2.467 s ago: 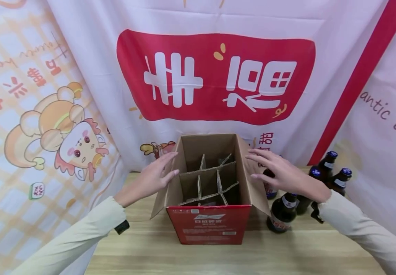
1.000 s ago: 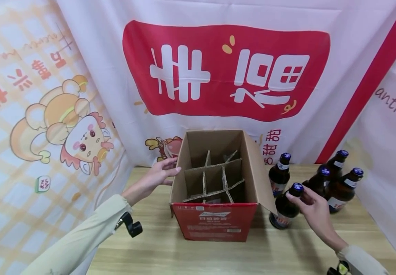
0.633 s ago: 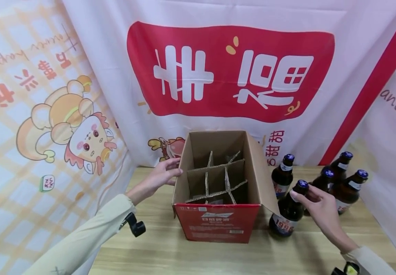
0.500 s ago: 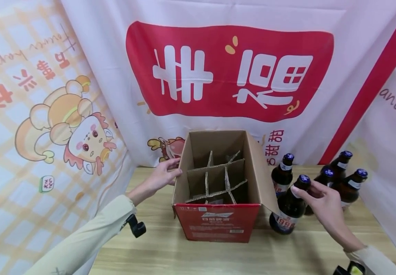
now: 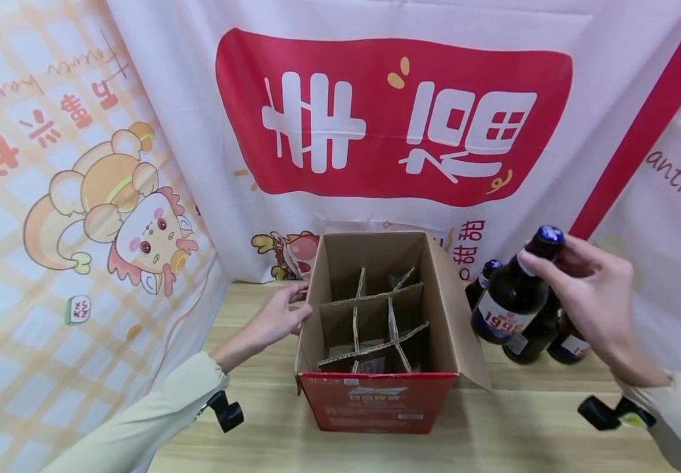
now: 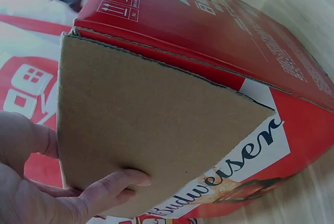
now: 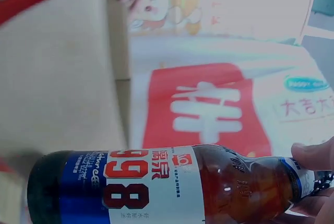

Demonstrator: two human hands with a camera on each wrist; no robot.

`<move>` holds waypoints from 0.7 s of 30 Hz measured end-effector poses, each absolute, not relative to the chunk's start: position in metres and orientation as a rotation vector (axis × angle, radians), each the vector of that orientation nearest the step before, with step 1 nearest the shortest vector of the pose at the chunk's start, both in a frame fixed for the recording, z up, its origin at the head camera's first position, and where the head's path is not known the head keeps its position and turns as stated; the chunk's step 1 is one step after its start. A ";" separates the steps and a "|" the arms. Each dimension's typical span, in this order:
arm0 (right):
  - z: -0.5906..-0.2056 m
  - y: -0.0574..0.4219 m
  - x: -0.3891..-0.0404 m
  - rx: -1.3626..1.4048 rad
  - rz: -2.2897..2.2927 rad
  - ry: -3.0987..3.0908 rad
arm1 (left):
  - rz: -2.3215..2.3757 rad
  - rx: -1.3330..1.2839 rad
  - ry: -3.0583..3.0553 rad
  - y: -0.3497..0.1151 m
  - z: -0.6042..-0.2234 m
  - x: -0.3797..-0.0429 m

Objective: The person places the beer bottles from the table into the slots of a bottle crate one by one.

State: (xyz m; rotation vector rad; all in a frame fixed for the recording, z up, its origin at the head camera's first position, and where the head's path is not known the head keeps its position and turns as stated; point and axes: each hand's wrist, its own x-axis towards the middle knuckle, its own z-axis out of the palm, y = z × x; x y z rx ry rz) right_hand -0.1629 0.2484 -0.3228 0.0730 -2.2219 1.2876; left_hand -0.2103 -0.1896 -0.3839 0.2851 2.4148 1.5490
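The right hand (image 5: 597, 289) grips a brown beer bottle (image 5: 512, 295) by its neck, close under the blue cap. The bottle hangs tilted over the table, its base near the box's right flap; large red numerals mark its white and blue label (image 7: 151, 185). The left hand (image 5: 272, 322) holds the left rim of an open red cardboard beer box (image 5: 376, 407), thumb at the rim and fingers (image 6: 125, 179) against the outside of the folded-down flap (image 6: 141, 109). Crossed cardboard dividers (image 5: 370, 297) split the inside of the box into several cells.
More beer bottles stand right of the box, partly hidden behind the held bottle and right hand: one bottle (image 5: 482, 279) at the back, others (image 5: 568, 345) nearer. The box's right flap (image 5: 465, 322) sticks outward. Printed cloth (image 5: 394, 118) hangs behind the wooden table (image 5: 258, 433).
The right hand went from the box to a bottle, took its neck, and has raised it up off the table. The left hand moved onto the left rim and stayed there.
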 end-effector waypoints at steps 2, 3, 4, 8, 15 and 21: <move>-0.309 0.244 -0.167 0.055 1.270 -2.225 | 1.569 0.286 2.400 -0.189 -0.383 -0.207; -0.303 0.242 -0.169 0.050 1.265 -2.230 | 1.579 0.288 2.391 -0.188 -0.382 -0.206; -0.297 0.239 -0.171 0.050 1.263 -2.237 | 1.584 0.294 2.384 -0.188 -0.382 -0.206; -0.277 0.223 -0.180 0.142 1.305 -2.239 | 1.600 0.283 2.356 -0.188 -0.383 -0.204; -0.255 0.187 -0.201 0.373 1.348 -2.223 | 1.586 0.241 2.379 -0.191 -0.381 -0.195; -0.239 0.167 -0.212 0.428 1.457 -2.195 | 1.538 0.254 2.438 -0.192 -0.379 -0.188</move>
